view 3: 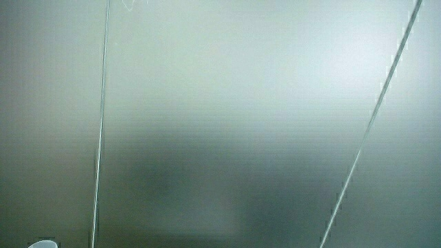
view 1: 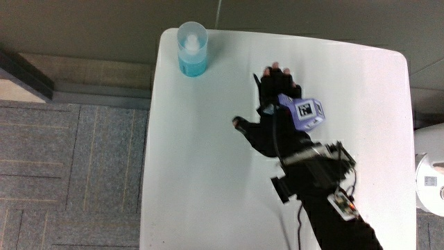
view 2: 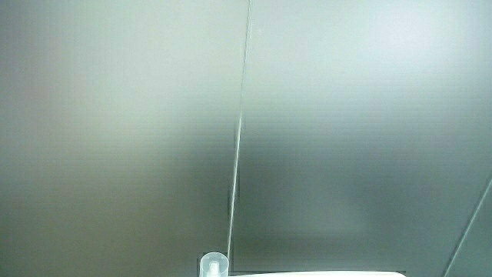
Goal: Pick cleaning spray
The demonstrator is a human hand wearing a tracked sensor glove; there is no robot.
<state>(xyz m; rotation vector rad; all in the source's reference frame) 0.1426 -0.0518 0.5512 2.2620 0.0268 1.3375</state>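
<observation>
The clear plastic cleaning spray bottle with blue liquid stands at a corner of the white surface. The black-gloved hands, fingers spread and holding nothing, hover at its four o'clock, well apart. Both side views show mostly pale wall.

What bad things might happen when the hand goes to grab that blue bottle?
1. The cleaning spray stands upright at the table's corner, so a clumsy nudge might tip it off the edge.
2. The hand hovers over the table's middle, apart from the bottle, holding nothing; a fast reach could knock the bottle over before the grip closes.
3. Both side views show mostly pale wall, with only the bottle's cap peeking in, so judging height could be hard.
</observation>
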